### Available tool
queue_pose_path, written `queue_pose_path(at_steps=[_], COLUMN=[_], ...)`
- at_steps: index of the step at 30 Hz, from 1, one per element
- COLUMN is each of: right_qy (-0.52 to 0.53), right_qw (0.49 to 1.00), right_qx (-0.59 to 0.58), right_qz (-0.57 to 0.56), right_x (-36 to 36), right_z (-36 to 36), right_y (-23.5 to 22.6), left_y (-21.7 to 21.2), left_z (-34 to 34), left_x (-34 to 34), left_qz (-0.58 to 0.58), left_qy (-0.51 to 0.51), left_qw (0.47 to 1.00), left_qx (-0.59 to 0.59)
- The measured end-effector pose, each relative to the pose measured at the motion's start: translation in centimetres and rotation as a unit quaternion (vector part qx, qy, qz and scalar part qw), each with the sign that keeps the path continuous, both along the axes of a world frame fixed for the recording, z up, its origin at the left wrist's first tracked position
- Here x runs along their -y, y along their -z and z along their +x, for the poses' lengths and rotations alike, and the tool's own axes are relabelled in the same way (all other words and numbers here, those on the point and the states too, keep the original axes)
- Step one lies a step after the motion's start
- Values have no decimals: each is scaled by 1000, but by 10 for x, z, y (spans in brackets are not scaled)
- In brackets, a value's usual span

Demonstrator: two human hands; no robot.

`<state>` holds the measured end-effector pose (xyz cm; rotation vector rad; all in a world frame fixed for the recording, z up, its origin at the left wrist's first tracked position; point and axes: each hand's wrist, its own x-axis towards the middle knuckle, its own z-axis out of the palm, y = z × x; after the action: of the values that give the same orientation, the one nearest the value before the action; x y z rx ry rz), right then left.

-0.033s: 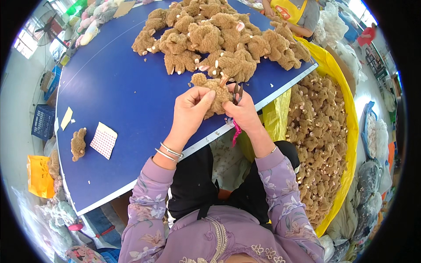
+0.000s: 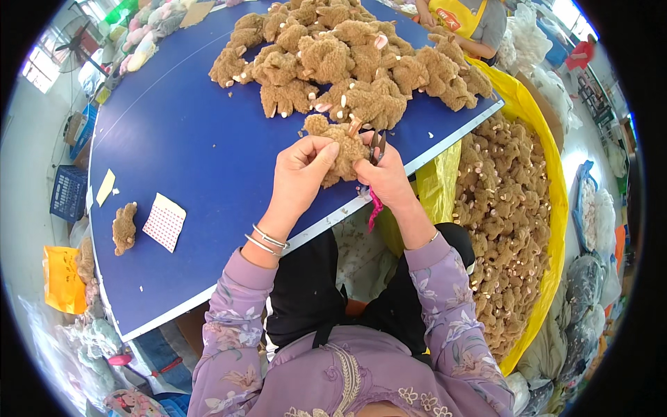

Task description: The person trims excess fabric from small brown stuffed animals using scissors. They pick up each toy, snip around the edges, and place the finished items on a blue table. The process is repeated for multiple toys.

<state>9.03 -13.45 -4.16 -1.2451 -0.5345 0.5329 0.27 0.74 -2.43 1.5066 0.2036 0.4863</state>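
Note:
A small brown plush toy [image 2: 342, 154] is held between both hands just above the near edge of the blue table. My left hand [image 2: 303, 167] pinches its left side with thumb and forefinger. On the other side, my right hand [image 2: 386, 174] grips the toy with the thumb pressed to the plush. Tucked in that same hand is a pair of dark scissors [image 2: 377, 144], blades pointing up and away, with a pink wrapping hanging below the palm. A pink-lined ear stands up at the toy's top. The fingers behind the plush are hidden.
Beyond my hands lies a heap of brown plush toys [image 2: 326, 59] on the blue table [image 2: 187, 160]. A yellow bag [image 2: 556, 229] full of similar toys stands at my right. A single plush piece [image 2: 124, 229] and a sticker sheet [image 2: 165, 222] lie left. A co-worker in a yellow apron [image 2: 458, 15] is opposite.

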Motion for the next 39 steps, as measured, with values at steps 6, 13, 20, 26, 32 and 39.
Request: queue_pose_path(at_steps=[6, 13, 20, 26, 32, 39], right_qy=[-5, 121, 97, -113, -158, -171], right_qw=[1000, 991, 994, 991, 978, 976], right_qx=[-7, -26, 34, -23, -60, -76], right_qz=[-11, -45, 20, -68, -125, -110], right_x=[2, 9, 24, 21, 19, 15], right_z=[4, 11, -2, -14, -9, -2], right_y=[1, -12, -28, -40, -36, -34], left_y=[-4, -6, 2, 6, 6, -2], left_z=[-1, 0, 3, 5, 4, 1], left_x=[-1, -7, -7, -5, -5, -2], left_qz=[-75, -149, -155, -149, -106, -73], left_qy=[25, 65, 71, 60, 69, 87], left_qw=[997, 987, 985, 987, 992, 994], left_qx=[-16, -18, 9, 15, 11, -4])
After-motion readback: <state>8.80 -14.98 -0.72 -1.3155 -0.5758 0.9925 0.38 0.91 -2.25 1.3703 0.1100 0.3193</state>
